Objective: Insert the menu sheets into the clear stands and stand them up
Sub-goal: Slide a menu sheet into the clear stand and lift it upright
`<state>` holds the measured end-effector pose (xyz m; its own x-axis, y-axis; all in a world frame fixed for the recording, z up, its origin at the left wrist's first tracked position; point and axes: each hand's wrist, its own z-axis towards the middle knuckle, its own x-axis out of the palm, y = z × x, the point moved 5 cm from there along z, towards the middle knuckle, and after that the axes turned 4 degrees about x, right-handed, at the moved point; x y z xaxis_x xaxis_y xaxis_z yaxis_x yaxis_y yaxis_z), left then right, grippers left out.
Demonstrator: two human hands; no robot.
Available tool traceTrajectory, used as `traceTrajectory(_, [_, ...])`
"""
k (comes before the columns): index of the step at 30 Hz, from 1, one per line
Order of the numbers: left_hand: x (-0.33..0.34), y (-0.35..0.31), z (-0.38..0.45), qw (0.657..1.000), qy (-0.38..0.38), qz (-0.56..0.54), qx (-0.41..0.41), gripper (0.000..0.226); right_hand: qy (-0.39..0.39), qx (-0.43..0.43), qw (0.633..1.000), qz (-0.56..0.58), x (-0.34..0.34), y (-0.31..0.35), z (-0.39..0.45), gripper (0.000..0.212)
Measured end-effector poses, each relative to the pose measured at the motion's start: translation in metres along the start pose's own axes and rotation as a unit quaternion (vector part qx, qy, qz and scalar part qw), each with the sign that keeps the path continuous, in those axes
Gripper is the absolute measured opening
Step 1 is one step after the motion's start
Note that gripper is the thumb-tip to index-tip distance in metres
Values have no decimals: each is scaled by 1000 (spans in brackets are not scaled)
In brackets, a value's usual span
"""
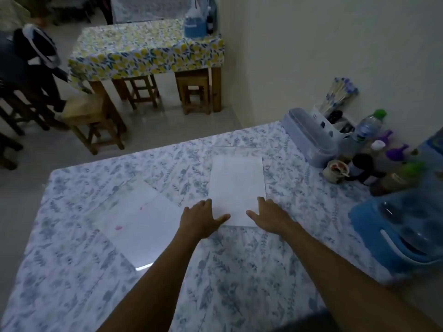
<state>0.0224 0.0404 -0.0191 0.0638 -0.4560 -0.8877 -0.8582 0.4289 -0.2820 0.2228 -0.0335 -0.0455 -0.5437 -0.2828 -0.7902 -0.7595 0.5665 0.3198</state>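
- Pressing down at the near end of a white menu sheet (237,188), both hands lie flat on the desk (239,271), which wears a blue leaf-print cloth.
- The left hand (201,218) rests at the sheet's near left corner, fingers spread and pointing toward 12 o'clock, thumb reaching onto the paper; it pinches nothing that I can see.
- The right hand (269,215) mirrors it at the near right corner, open and flat, thumb pointing in along the near edge, also with no closed hold.
- This sheet seems to lie on or in a clear stand (236,149) whose far edge shows at 12 o'clock beyond the paper; whether the paper is inside it or only on top I cannot tell.
- A second clear stand (143,216) lies flat at 9 o'clock from the hands, with a white sheet showing through it and faint pink marks on it; a bright glint marks its near corner.
- Clutter sits at 2 o'clock, well apart: a pale box (309,135), a water bottle (369,125) with a green cap, and a blue tub (402,233) at 3 o'clock.
- Judged step: squaring or sliding the sheet home, with neither stand upright yet.
- The next move likely calls for a gentle even push toward 12 o'clock from both corners so the paper does not buckle, then a grip on the stand's edges to tip it up.
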Motion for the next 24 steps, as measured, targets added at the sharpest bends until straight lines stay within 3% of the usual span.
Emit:
traceTrajectory(5, [22, -10, 55, 994, 21, -91, -54, 103, -12, 41, 999, 10, -13, -16, 53, 61])
traceTrajectory(9, [29, -17, 79, 985, -50, -130, -105, 105, -12, 79, 992, 93, -28, -20, 87, 53])
traceTrajectory(15, [21, -17, 89, 952, -112, -220, -180, 94, 9, 183, 961, 209, -26, -31, 102, 65])
traceTrajectory(19, [18, -5, 90, 935, -112, -263, -210, 94, 28, 220, 929, 298, -25, -40, 102, 15])
traceTrajectory(21, [20, -1, 86, 935, -95, -274, -206, 94, 42, 225, 904, 360, -20, -46, 99, 22])
traceTrajectory(24, [17, 1, 77, 934, -75, -301, -180, 85, 53, 216, 895, 387, -14, -60, 91, 12])
